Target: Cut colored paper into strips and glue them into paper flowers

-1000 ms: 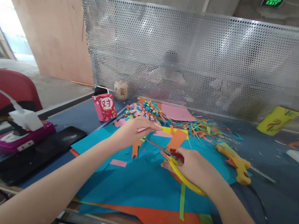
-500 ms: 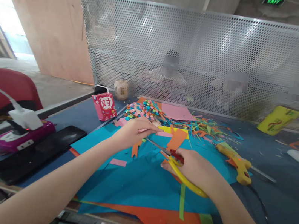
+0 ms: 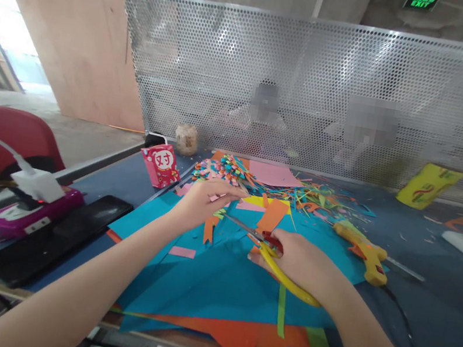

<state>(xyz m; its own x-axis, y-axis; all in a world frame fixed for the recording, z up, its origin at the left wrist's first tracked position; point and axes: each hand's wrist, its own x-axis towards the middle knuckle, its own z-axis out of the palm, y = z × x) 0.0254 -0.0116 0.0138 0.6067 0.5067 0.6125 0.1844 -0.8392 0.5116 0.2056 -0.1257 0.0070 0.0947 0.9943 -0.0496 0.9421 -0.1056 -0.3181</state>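
My right hand (image 3: 303, 262) is closed around the yellow-handled scissors (image 3: 277, 259), whose blades point left toward my left hand. My left hand (image 3: 203, 199) pinches a thin pink paper strip (image 3: 222, 198) just above the blade tips. Both hands hover over overlapping blue paper sheets (image 3: 223, 278), with an orange sheet (image 3: 248, 339) at the near table edge. A heap of small coloured paper pieces (image 3: 225, 171) lies just beyond my left hand.
A yellow glue gun (image 3: 363, 252) with its cord lies right of my hands. A red carton (image 3: 161, 164), a black phone (image 3: 56, 236) and a magenta device (image 3: 32, 211) with a white charger sit left. A perforated metal screen (image 3: 316, 93) backs the table; people sit behind it.
Almost nothing has moved. My left hand has shifted slightly up and left with the strip; my right hand holds the scissors in the same place.
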